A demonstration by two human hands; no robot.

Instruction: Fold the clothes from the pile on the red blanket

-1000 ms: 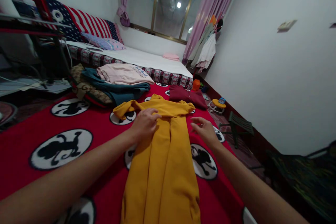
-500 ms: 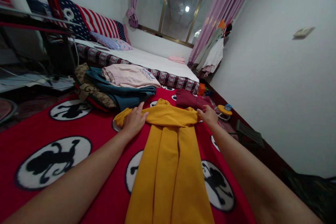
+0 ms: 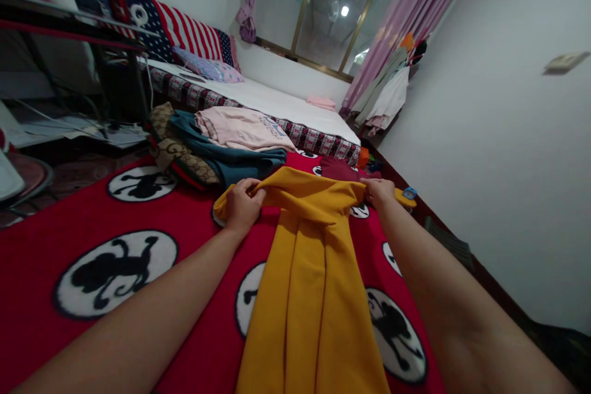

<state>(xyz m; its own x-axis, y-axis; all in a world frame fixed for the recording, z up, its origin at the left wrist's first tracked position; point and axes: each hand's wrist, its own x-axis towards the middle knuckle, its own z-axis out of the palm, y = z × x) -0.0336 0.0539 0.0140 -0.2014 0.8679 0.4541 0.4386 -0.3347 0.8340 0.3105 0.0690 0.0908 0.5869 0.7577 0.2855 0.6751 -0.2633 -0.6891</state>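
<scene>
A mustard-yellow garment (image 3: 314, 271), perhaps a dress, lies lengthwise toward me on a red blanket (image 3: 194, 332) with black-and-white monkey prints. Its long pleated lower part is flat, while a sleeve-like band of the same cloth crosses the far end. My left hand (image 3: 244, 204) is closed on the band's left part, and a short end of cloth sticks out beyond it. At the right end, my right hand (image 3: 379, 191) pinches the yellow cloth. Between the hands the band is stretched and slightly raised, with diagonal creases.
Beyond my left hand sits a pile with a pink printed top (image 3: 244, 129), teal clothing (image 3: 252, 166) and a brown patterned bag (image 3: 184, 160). A maroon garment (image 3: 339, 169) lies past my right hand. A white-topped bed (image 3: 286, 101) and a desk (image 3: 69, 37) stand behind.
My left hand has gone from lying on the yellow cloth to gripping it. The band has lifted and creased between both hands. The view has shifted slightly.
</scene>
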